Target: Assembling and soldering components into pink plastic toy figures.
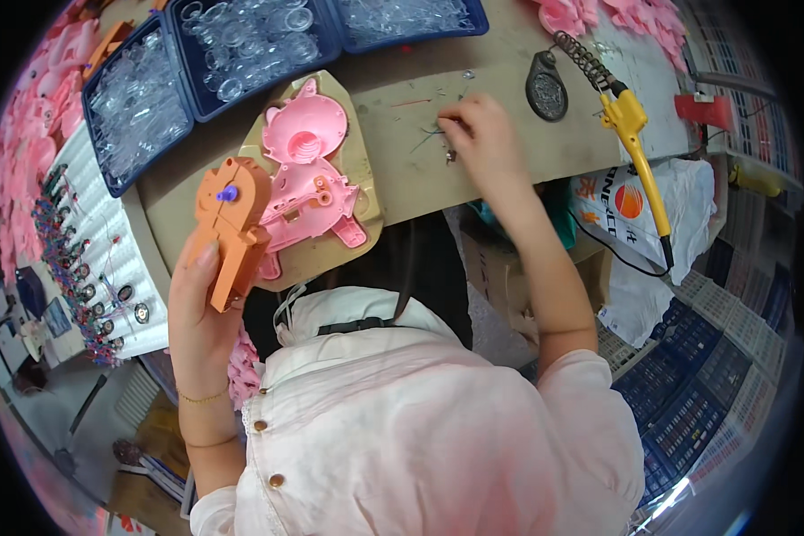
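Observation:
My left hand (192, 290) grips an orange plastic housing (232, 219) with a rounded top and a purple knob on its face, holding it up at the bench's near edge. Beside it, a pink animal-shaped toy shell (317, 192) lies with its hollow inside up on a tan fixture (366, 174); small orange parts sit in its body half. Over the bench to the right, my right hand (487, 143) has thumb and fingers pinched together close to the surface. A thin dark wire (426, 140) lies by its fingertips; what the pinch holds is too small to tell.
Blue bins (192, 116) of clear plastic parts line the far left. A yellow soldering iron (630, 121) rests in a coiled holder at right, its cord hanging down. Speakers with wires (107, 304) lie on a white ridged sheet at left. Pink parts (40, 116) are heaped beyond.

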Tool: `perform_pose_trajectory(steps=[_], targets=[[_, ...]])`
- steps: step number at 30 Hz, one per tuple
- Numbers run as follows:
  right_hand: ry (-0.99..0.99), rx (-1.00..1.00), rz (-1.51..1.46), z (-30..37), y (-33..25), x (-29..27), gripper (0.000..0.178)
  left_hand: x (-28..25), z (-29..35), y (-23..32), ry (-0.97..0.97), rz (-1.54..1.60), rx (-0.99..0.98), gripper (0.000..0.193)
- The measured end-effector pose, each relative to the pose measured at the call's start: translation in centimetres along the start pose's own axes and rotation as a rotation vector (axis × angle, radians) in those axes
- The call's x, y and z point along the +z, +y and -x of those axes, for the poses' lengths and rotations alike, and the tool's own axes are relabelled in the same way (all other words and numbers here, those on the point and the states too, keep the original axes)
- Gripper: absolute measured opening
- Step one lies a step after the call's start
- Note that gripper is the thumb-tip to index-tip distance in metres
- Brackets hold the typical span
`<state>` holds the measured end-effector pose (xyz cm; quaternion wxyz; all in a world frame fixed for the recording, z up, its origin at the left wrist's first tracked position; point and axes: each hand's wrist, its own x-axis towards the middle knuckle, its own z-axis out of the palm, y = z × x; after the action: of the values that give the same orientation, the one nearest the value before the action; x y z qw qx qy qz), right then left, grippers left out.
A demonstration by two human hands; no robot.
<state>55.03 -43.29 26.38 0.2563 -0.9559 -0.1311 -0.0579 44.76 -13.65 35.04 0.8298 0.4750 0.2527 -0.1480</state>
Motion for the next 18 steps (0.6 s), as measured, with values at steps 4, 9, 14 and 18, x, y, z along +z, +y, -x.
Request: perform_pose_trajectory(steps=[4, 9, 14, 18], targets=[[0.05, 0.109, -0.335, -0.4, 0.1, -0.6, 0.011, 0.3, -0.3, -0.3, -0.116, 0.323, -0.218, 0.041], [0.042, 0.331, -0.712, 0.7, -6.1, -2.7, 0.011, 1.7, -2.3, -2.1, -0.323, 0.644, -0.371, 0.041], [-0.063, -0.062, -0.91, 0.0, -12.4, -3.2, 0.012, 2.0, -1.9, -1.8, -0.334, 0.618, -0.32, 0.042], [-0.018, -0.205, -0.808, -0.6, -13.8, -1.6, 0.016, 2.3, -1.2, -1.3, -0.251, 0.51, -0.257, 0.042]])
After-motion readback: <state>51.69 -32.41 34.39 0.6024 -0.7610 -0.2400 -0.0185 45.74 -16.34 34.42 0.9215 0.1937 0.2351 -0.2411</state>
